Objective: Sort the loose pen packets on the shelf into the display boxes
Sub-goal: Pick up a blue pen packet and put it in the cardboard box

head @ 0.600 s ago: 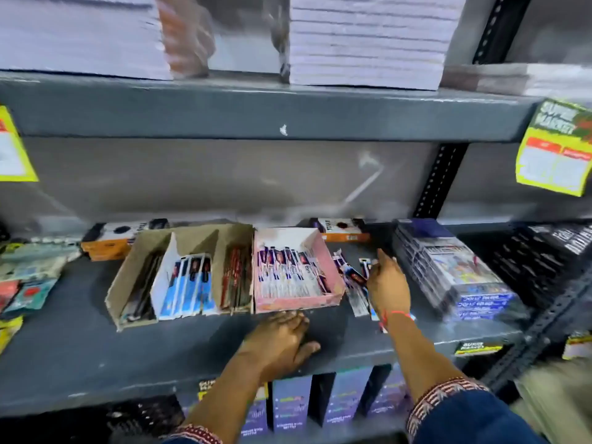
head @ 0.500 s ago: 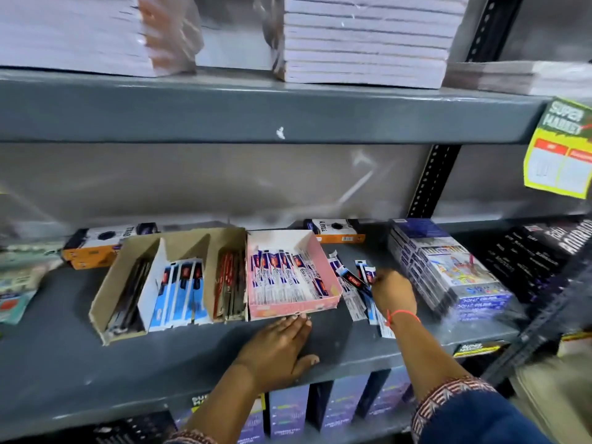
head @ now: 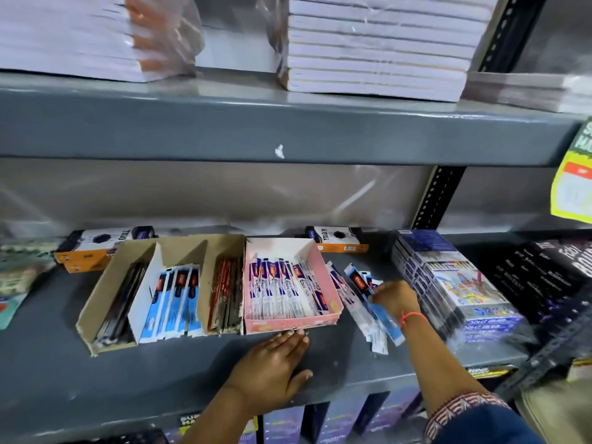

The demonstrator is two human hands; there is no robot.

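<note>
While the right hand (head: 395, 298) is curling its fingers around a blue pen packet (head: 382, 312) from the loose packets (head: 355, 299) lying just right of the pink display box (head: 288, 322), its palm is hiding the grip itself. The left hand (head: 272, 363) is lying flat and empty on the shelf (head: 64, 379), fingertips touching the pink box's front wall. Left of it, the brown divided box (head: 96, 302) is standing near the shelf's open front edge.
</note>
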